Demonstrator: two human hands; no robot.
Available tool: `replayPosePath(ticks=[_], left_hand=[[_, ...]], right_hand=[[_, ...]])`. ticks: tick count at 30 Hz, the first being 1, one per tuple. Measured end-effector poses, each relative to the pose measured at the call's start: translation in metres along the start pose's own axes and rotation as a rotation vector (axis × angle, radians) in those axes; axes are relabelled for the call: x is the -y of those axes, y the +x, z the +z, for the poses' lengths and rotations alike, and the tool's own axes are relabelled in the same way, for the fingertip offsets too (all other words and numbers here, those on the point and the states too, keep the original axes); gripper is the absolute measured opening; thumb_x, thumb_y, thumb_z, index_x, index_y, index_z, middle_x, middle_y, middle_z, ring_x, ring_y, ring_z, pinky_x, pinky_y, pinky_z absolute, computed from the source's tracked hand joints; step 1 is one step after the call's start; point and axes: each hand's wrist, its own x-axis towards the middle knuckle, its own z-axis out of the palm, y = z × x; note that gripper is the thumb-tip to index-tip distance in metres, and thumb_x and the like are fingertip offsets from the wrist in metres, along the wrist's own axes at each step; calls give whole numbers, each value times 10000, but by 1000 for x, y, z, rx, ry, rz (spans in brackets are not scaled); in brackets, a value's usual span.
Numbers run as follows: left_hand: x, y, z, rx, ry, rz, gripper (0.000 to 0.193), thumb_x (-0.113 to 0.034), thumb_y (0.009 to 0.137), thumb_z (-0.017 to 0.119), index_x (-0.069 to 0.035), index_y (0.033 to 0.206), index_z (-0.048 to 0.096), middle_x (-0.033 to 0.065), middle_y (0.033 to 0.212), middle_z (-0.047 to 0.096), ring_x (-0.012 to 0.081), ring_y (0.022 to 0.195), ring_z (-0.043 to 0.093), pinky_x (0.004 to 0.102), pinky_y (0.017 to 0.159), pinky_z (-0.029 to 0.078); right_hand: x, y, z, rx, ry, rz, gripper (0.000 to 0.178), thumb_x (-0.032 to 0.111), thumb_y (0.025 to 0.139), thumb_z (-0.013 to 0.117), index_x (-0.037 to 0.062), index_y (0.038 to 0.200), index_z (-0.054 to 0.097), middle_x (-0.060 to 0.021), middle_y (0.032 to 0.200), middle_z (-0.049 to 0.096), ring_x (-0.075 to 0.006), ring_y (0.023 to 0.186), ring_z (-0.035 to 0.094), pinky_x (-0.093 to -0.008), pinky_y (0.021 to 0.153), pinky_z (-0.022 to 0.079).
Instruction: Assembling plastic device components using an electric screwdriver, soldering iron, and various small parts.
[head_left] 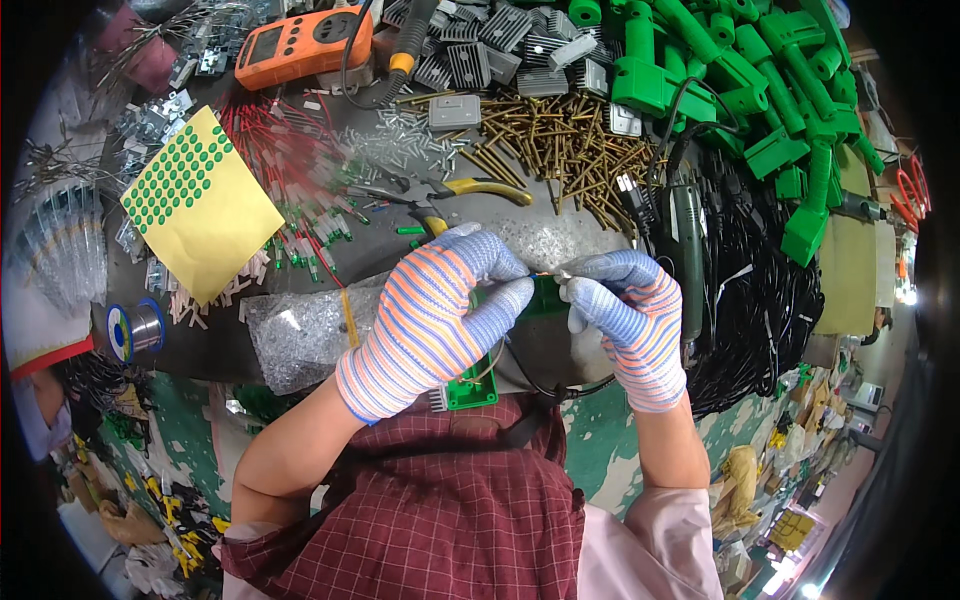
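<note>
Both hands wear striped knit gloves and meet above the bench edge. My left hand (435,310) is closed, its thumb and forefinger pinching a thin wire (543,274) with an orange-looking bit. From the other side my right hand (630,315) pinches the wire near a small whitish end; the fingertips hide most of it. Under the hands is a green plastic housing (472,393), partly covered by my left hand, with a pale wire and a black cable (540,385) beside it. Beyond my left hand lie yellow-handled pliers (485,188).
Brass-coloured screws (550,150), grey heat sinks (485,62) and green housings (740,75) are heaped at the back. Black cables (745,300) and a green tool (686,250) lie right. Left are a yellow sticker sheet (215,235), solder spool (137,330), orange multimeter (305,48) and clear bag (305,335).
</note>
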Motion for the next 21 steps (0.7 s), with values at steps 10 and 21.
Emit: replayPosePath(ticks=[10,21], left_hand=[[-2,3,-2,40,-12,-4,86,-102,817,724,-42,854,675,76,761,692,229,720,680,450,1048,438],[-2,2,-2,50,65,1,104,-124,797,736,-56,849,678,76,741,685,249,703,678,455,1045,440]], right_hand=[[2,2,0,-11,-158,-25,144,50,814,754,3,942,707,-41,812,705,-65,692,630,-215,635,510],[5,2,4,-28,-247,-67,160,26,798,753,17,944,689,-31,834,700,-62,734,621,-227,661,499]])
